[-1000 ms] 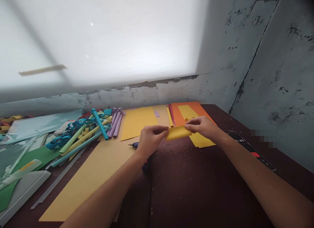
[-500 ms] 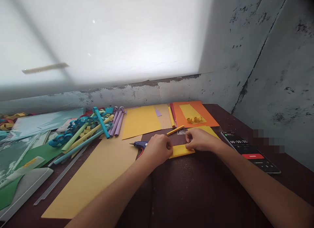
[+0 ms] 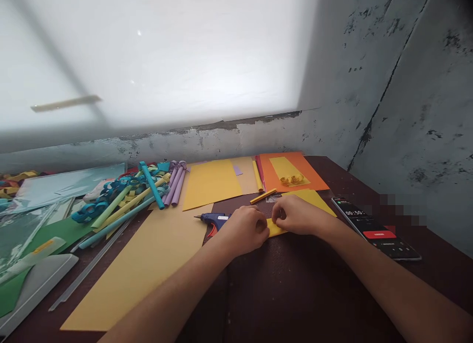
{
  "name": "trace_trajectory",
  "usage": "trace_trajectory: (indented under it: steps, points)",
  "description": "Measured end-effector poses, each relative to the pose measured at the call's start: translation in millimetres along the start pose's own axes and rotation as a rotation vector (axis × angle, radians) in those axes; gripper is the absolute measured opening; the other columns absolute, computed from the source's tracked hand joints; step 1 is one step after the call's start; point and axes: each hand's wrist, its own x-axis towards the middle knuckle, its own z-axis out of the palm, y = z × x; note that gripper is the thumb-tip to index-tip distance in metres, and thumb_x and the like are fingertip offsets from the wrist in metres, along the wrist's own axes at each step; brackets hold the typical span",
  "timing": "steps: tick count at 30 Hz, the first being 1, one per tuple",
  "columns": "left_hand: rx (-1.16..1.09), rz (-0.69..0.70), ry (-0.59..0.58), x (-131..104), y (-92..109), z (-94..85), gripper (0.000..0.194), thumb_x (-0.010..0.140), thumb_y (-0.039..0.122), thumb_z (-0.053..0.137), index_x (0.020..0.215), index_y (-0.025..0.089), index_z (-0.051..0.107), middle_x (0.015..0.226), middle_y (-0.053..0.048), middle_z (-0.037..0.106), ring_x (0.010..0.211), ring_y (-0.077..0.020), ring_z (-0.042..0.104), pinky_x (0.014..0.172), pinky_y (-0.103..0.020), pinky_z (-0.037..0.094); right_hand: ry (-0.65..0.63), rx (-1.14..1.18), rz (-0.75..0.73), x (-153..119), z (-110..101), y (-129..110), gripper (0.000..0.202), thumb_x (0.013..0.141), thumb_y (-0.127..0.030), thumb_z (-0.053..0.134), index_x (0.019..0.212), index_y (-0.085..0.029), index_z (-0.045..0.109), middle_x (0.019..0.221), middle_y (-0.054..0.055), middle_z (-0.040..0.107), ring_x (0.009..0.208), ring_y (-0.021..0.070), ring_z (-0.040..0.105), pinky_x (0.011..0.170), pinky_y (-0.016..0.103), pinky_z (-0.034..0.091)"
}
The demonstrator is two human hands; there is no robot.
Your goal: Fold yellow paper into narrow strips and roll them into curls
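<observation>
Between my two hands, near the middle of the table, lies a narrow piece of yellow paper (image 3: 275, 228). My left hand (image 3: 247, 230) is closed with its fingertips on the paper's left part. On the paper's other side my right hand (image 3: 297, 216) pinches it, thumb and forefinger curled together. Fingers cover both ends of the paper, so its full shape is hidden. Just left of my left hand rests a blue glue gun (image 3: 212, 219) with an orange trigger. A thin yellow strip (image 3: 263, 196) lies beyond my hands, and a yellow sheet (image 3: 314, 201) is partly under my right hand.
A phone (image 3: 377, 229) showing a timer lies right of my right arm. Rolled purple paper tubes (image 3: 175, 185), blue paper chains (image 3: 96, 205) and a cutter (image 3: 35, 254) crowd the left. An orange sheet (image 3: 316, 173) with yellow curls stands near the wall. A tan sheet (image 3: 140, 269) spreads under my left arm.
My hands have come closer together along the yellow paper: the left moved right and the right moved left. Less of the paper shows between them, and more of the glue gun is visible.
</observation>
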Motion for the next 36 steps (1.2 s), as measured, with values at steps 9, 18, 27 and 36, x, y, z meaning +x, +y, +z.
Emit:
trace_trajectory:
  steps: [9, 18, 27, 36]
  points:
    - [0.062, 0.022, -0.004, 0, 2, 6.9, 0.022, 0.084, 0.020, 0.062, 0.063, 0.019, 0.068, 0.075, -0.005, 0.065, 0.071, -0.0188, 0.062, 0.066, -0.029, 0.042, -0.014, -0.051, 0.051, -2, 7, -14, 0.011, 0.075, -0.011, 0.065, 0.072, -0.019, 0.071, 0.074, 0.004, 0.070, 0.069, 0.0170, 0.060, 0.057, 0.026, 0.034]
    - [0.064, 0.070, -0.042, -3, 4, 3.8, 0.020, 0.085, 0.019, 0.062, 0.067, 0.020, 0.072, 0.081, -0.005, 0.069, 0.074, -0.0195, 0.066, 0.067, -0.029, 0.046, -0.037, 0.037, -0.052, -6, 9, -11, 0.010, 0.076, -0.011, 0.062, 0.070, -0.018, 0.064, 0.074, 0.003, 0.067, 0.067, 0.0154, 0.057, 0.057, 0.025, 0.034]
    - [0.105, 0.051, -0.088, -4, 4, -4.5, 0.018, 0.082, 0.020, 0.065, 0.082, 0.028, 0.081, 0.085, -0.003, 0.076, 0.077, -0.0221, 0.069, 0.069, -0.030, 0.046, -0.104, 0.054, -0.044, -11, 2, -15, 0.008, 0.076, -0.018, 0.064, 0.070, -0.019, 0.070, 0.076, 0.003, 0.070, 0.069, 0.0158, 0.057, 0.057, 0.025, 0.035]
    - [-0.001, 0.013, -0.057, -2, -3, -1.2, 0.014, 0.083, 0.028, 0.071, 0.087, 0.031, 0.084, 0.089, -0.002, 0.076, 0.081, -0.0203, 0.069, 0.073, -0.029, 0.045, -0.090, 0.018, -0.011, -12, 3, -17, 0.010, 0.075, -0.018, 0.063, 0.066, -0.020, 0.066, 0.064, 0.001, 0.063, 0.059, 0.0133, 0.049, 0.051, 0.026, 0.030]
